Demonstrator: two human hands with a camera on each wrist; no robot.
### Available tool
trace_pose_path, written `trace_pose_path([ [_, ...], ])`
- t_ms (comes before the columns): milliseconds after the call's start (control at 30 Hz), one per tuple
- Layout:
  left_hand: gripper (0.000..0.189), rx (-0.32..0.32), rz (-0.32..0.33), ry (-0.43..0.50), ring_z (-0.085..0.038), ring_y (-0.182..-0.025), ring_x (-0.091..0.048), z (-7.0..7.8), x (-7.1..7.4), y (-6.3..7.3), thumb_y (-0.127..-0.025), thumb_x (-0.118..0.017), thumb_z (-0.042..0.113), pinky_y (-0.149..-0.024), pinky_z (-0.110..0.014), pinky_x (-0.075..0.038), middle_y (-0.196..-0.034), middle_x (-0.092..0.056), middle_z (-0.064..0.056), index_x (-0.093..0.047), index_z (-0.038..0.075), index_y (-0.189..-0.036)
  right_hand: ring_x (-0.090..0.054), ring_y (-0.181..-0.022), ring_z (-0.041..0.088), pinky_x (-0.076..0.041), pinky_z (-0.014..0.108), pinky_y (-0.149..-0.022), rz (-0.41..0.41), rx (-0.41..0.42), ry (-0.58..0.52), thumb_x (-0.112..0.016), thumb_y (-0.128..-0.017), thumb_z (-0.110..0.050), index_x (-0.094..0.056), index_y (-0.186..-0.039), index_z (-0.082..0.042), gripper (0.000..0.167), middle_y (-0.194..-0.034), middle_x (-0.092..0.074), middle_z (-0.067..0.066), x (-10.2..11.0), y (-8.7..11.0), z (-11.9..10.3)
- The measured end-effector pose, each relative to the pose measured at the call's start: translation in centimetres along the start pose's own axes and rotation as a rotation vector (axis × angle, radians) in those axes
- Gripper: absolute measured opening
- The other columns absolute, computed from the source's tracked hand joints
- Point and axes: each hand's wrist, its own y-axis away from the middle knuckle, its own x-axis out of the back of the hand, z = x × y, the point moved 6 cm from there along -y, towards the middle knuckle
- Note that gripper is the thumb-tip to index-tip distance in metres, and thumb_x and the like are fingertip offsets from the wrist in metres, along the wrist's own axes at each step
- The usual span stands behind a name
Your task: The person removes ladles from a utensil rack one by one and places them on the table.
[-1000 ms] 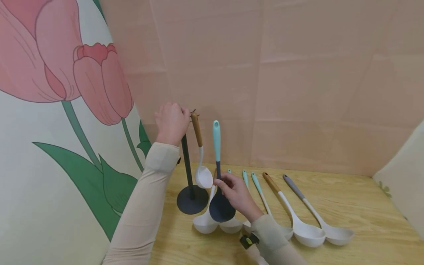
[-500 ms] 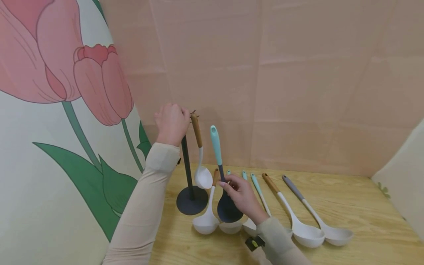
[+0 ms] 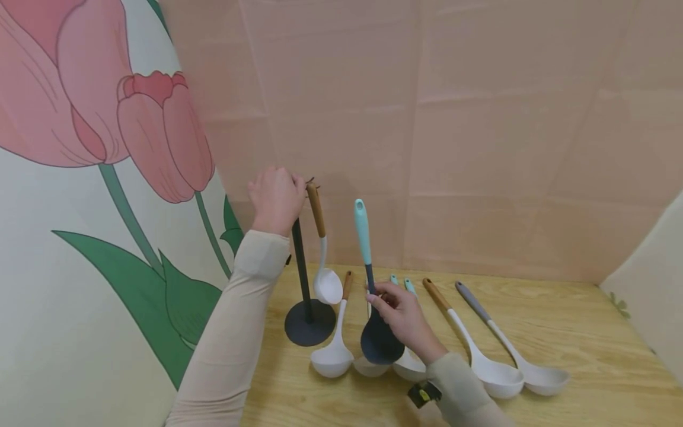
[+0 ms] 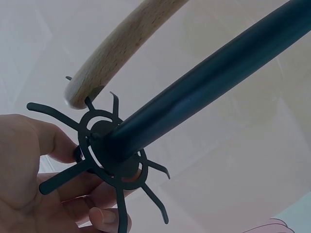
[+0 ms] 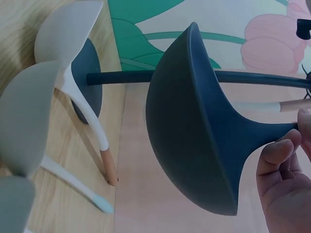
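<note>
My left hand (image 3: 277, 198) grips the top of a black utensil stand (image 3: 301, 261). In the left wrist view its fingers curl around the hook ring (image 4: 83, 141) beside the pole. A white ladle with a wooden handle (image 3: 317, 213) hangs from a hook on the stand's right side. To the right, my right hand (image 3: 405, 320) pinches the neck of a dark ladle (image 3: 381, 341) with a turquoise handle. That ladle is upright in the air, bowl down, apart from the stand. Close up in the right wrist view, its dark bowl (image 5: 184, 131) shows clearly.
Several white-bowled ladles lie in a row on the wooden table (image 3: 597, 332), among them a wooden-handled one (image 3: 332, 359) near the stand and a grey-handled one (image 3: 541, 379) at the right. A pink cloth backdrop (image 3: 480, 148) rises behind; a tulip-printed panel (image 3: 96, 267) stands left.
My right hand has moved to the right with the dark ladle, whose handle tilted left in between and now leans less. The left hand, stand and hanging ladle have stayed put.
</note>
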Motion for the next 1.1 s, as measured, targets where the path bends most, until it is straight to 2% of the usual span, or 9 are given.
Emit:
trace_pose_path([
  [100, 0.049, 0.0, 0.008, -0.005, -0.027, -0.076, -0.052, 0.0, 0.1, 0.0, -0.103, -0.038, 0.027, -0.078, -0.043, -0.043, -0.083, -0.055, -0.006, -0.059, 0.009, -0.062, -0.05, -0.059, 0.008, -0.045, 0.024, -0.056, 0.012, -0.018, 0.022, -0.065, -0.096, -0.007, -0.071, -0.113, -0.003, 0.018, -0.085, -0.064, 0.014, 0.6, 0.3, -0.6],
  [267, 0.05, -0.002, 0.015, 0.007, -0.027, -0.074, -0.051, 0.1, 0.3, 0.1, -0.103, -0.037, 0.026, -0.078, -0.043, -0.043, -0.082, -0.055, -0.006, -0.059, 0.01, -0.061, -0.053, -0.067, 0.009, -0.046, 0.024, -0.06, 0.042, -0.052, 0.038, -0.068, -0.095, -0.013, -0.073, -0.112, -0.008, 0.019, -0.092, -0.066, 0.007, 1.5, 0.2, 2.3],
  [467, 0.05, -0.001, 0.002, 0.017, -0.028, -0.077, -0.05, 0.1, 0.2, 0.2, -0.103, -0.037, 0.026, -0.08, -0.044, -0.042, -0.086, -0.055, -0.006, -0.059, 0.009, -0.062, -0.058, -0.071, 0.009, -0.05, 0.025, -0.062, 0.041, -0.028, 0.028, -0.072, -0.093, -0.02, -0.074, -0.107, -0.008, 0.019, -0.091, -0.069, 0.006, 2.7, 0.9, 3.0],
  [633, 0.051, 0.001, -0.001, 0.001, -0.028, -0.077, -0.051, 0.0, 0.1, 0.1, -0.104, -0.037, 0.029, -0.08, -0.044, -0.043, -0.085, -0.056, -0.006, -0.059, 0.009, -0.061, -0.064, -0.078, 0.01, -0.053, 0.026, -0.067, 0.052, -0.109, 0.062, -0.075, -0.09, -0.026, -0.075, -0.105, -0.009, 0.023, -0.092, -0.073, 0.003, 3.7, 1.4, 3.8],
  [767, 0.052, 0.009, -0.014, -0.004, -0.028, -0.08, -0.052, -0.1, 0.0, 0.0, -0.104, -0.036, 0.03, -0.083, -0.045, -0.044, -0.088, -0.056, -0.006, -0.06, 0.01, -0.063, -0.064, -0.079, 0.011, -0.052, 0.027, -0.068, 0.055, -0.16, 0.088, -0.076, -0.09, -0.031, -0.075, -0.105, -0.01, 0.026, -0.093, -0.073, 0.004, 4.5, 1.6, 4.3],
  [833, 0.051, 0.013, -0.02, -0.004, -0.029, -0.082, -0.051, -0.1, 0.0, 0.0, -0.105, -0.037, 0.031, -0.084, -0.046, -0.044, -0.089, -0.056, -0.006, -0.06, 0.01, -0.064, -0.061, -0.075, 0.011, -0.05, 0.026, -0.065, 0.061, -0.152, 0.1, -0.075, -0.09, -0.031, -0.075, -0.105, -0.009, 0.026, -0.09, -0.072, 0.005, 5.0, 1.7, 4.3],
  [933, 0.051, 0.016, -0.022, -0.003, -0.029, -0.083, -0.051, -0.1, 0.0, 0.0, -0.105, -0.037, 0.031, -0.085, -0.046, -0.043, -0.09, -0.056, -0.006, -0.06, 0.01, -0.064, -0.058, -0.073, 0.01, -0.049, 0.026, -0.063, 0.079, -0.094, 0.125, -0.073, -0.092, -0.026, -0.074, -0.104, -0.007, 0.023, -0.09, -0.07, 0.007, 5.9, 1.9, 4.3],
  [1100, 0.051, 0.008, -0.01, 0.004, -0.029, -0.081, -0.051, -0.2, -0.1, -0.1, -0.104, -0.037, 0.03, -0.084, -0.046, -0.043, -0.088, -0.056, -0.006, -0.06, 0.01, -0.064, -0.059, -0.074, 0.007, -0.049, 0.026, -0.062, 0.127, -0.012, 0.2, -0.07, -0.095, -0.021, -0.073, -0.103, -0.01, 0.014, -0.089, -0.069, 0.003, 7.4, 2.2, 4.8],
])
